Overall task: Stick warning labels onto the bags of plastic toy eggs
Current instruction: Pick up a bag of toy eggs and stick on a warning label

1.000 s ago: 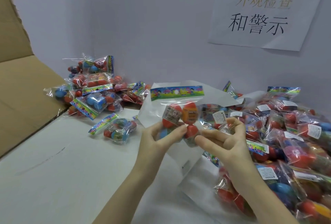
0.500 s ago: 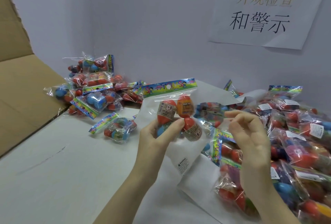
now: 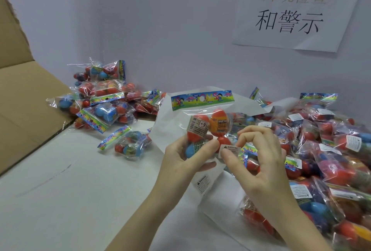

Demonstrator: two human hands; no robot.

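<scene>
The right hand (image 3: 259, 162), which half a second ago hovered empty and apart, is now back at the clear crinkly plastic bag of glossy red, orange and blue toy eggs (image 3: 208, 128), thumb and forefinger pinching a small white paper warning label (image 3: 229, 149) against its lower corner. The sticking step looks under way. The left hand (image 3: 184, 156) grips the bag above the white tabletop (image 3: 80, 200), fingers curled round the smooth, rounded eggs.
</scene>
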